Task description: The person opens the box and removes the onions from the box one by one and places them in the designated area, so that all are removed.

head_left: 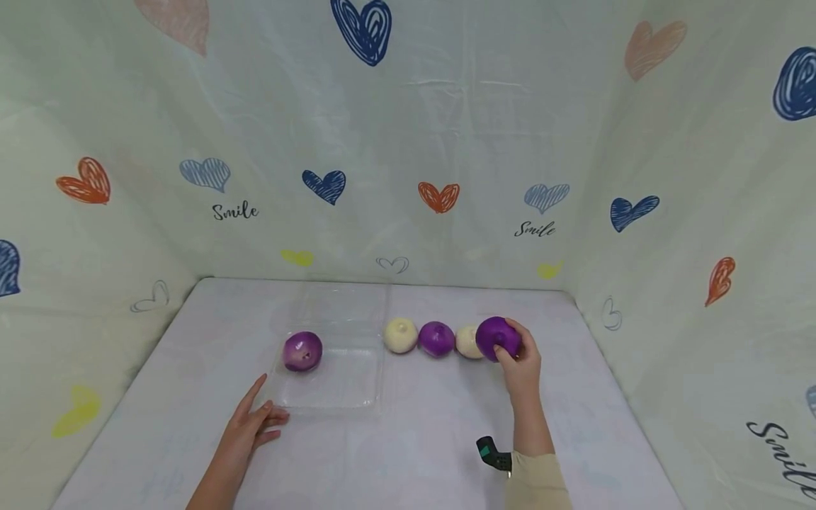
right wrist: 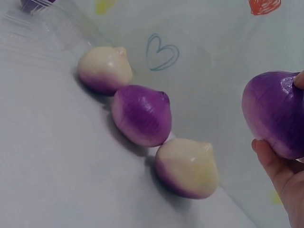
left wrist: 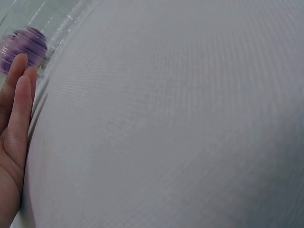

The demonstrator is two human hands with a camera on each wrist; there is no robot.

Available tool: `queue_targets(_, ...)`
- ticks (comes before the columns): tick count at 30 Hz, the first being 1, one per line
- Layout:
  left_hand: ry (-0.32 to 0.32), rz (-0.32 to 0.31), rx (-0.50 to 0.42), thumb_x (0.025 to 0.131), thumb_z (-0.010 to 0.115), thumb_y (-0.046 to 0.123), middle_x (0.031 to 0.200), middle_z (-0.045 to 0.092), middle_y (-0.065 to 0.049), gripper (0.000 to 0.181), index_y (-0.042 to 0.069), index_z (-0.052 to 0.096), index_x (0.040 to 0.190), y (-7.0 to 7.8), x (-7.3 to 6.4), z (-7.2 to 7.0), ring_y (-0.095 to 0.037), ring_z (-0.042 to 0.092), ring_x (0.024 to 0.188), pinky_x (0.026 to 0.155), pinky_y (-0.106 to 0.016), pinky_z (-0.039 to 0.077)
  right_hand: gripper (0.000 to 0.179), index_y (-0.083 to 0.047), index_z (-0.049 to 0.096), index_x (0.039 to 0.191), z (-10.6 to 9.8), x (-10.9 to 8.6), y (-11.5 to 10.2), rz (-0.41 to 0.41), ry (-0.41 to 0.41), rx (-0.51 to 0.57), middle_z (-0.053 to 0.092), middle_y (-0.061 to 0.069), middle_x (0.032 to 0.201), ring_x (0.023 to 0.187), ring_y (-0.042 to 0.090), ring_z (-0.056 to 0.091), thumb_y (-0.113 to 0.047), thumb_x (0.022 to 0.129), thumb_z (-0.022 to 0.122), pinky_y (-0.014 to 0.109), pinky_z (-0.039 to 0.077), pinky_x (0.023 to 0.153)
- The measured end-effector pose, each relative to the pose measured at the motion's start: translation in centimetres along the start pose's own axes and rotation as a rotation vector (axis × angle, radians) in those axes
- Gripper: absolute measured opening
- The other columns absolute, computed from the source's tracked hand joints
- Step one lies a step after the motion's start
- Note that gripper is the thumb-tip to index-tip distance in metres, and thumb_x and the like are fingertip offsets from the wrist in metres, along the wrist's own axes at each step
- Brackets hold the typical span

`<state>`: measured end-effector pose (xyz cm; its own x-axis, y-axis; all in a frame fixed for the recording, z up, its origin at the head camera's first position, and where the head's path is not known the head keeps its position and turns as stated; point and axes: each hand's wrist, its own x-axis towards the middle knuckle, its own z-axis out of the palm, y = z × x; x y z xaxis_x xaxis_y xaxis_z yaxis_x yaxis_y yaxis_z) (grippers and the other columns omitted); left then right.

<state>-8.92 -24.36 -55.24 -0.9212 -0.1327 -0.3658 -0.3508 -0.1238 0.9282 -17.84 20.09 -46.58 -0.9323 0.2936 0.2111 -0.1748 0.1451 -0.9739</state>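
My right hand grips a purple onion between thumb and fingers, at the right end of a row of onions. In the right wrist view the held onion appears raised, apart from the others. That row has a white onion, a purple onion and another white onion, partly hidden by the held one. A clear plastic box lies left of them, with one purple onion in its left part. Beside the box's front left corner is my left hand, fingers extended, holding nothing.
The white tabletop meets a pale curtain with printed hearts at the back and both sides. The box's clear lid stands behind its base. A dark device is attached at my right wrist.
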Motion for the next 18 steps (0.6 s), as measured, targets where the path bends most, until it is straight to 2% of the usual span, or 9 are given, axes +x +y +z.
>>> queue_targets(3, -0.003, 0.002, -0.005, 0.105, 0.046, 0.026, 0.092, 0.071, 0.003, 0.063, 0.027, 0.012, 0.158, 0.0, 0.0, 0.0, -0.008, 0.066, 0.090, 0.077, -0.026, 0.053, 0.054, 0.002, 0.054, 0.132, -0.4, 0.9, 2.2, 0.022, 0.028, 0.009, 0.053, 0.014, 0.133, 0.120, 0.022, 0.049, 0.016, 0.080, 0.058, 0.023, 0.045, 0.091)
queue_targets(7, -0.001, 0.008, -0.006, 0.105, 0.046, 0.025, 0.092, 0.071, 0.003, 0.063, 0.026, 0.012, 0.158, 0.1, 0.0, 0.0, -0.008, 0.066, 0.090, 0.077, -0.026, 0.053, 0.055, -0.003, 0.054, 0.134, -0.9, 1.7, 4.7, 0.072, 0.044, 0.048, 0.050, 0.011, 0.137, 0.128, 0.027, 0.045, 0.015, 0.082, 0.056, 0.041, 0.040, 0.103)
queue_targets(10, 0.003, 0.007, -0.004, 0.105, 0.046, 0.026, 0.094, 0.071, 0.001, 0.063, 0.026, 0.012, 0.158, 0.1, 0.0, 0.0, -0.009, 0.066, 0.090, 0.077, -0.027, 0.053, 0.055, -0.004, 0.053, 0.136, -1.2, 1.8, 5.2, 0.113, 0.048, 0.059, 0.047, 0.013, 0.141, 0.131, 0.031, 0.042, 0.012, 0.083, 0.056, 0.041, 0.041, 0.102)
queue_targets(12, 0.007, 0.004, -0.006, 0.105, 0.046, 0.026, 0.094, 0.071, 0.001, 0.063, 0.026, 0.013, 0.158, 0.1, 0.0, 0.0, -0.009, 0.066, 0.090, 0.077, -0.027, 0.053, 0.055, -0.005, 0.052, 0.137, -1.4, 1.9, 5.6, 0.139, 0.055, 0.065, 0.045, 0.013, 0.144, 0.130, 0.032, 0.042, 0.011, 0.084, 0.057, 0.033, 0.047, 0.095)
queue_targets(15, 0.011, 0.001, -0.007, 0.105, 0.046, 0.026, 0.094, 0.071, 0.000, 0.063, 0.026, 0.012, 0.158, 0.0, 0.0, 0.0, -0.009, 0.066, 0.090, 0.077, -0.027, 0.053, 0.054, -0.005, 0.051, 0.137, -1.6, 2.0, 6.5, 0.177, 0.068, 0.083, 0.045, 0.014, 0.144, 0.124, 0.031, 0.045, 0.010, 0.086, 0.056, 0.022, 0.052, 0.077)
queue_targets(18, 0.009, -0.002, -0.006, 0.105, 0.047, 0.028, 0.095, 0.071, 0.000, 0.064, 0.026, 0.012, 0.158, 0.0, 0.0, 0.0, -0.009, 0.066, 0.091, 0.077, -0.027, 0.053, 0.053, -0.006, 0.051, 0.138, -1.8, 2.2, 7.4, 0.212, 0.087, 0.107, 0.048, 0.015, 0.138, 0.116, 0.026, 0.046, 0.009, 0.087, 0.056, 0.021, 0.053, 0.065)
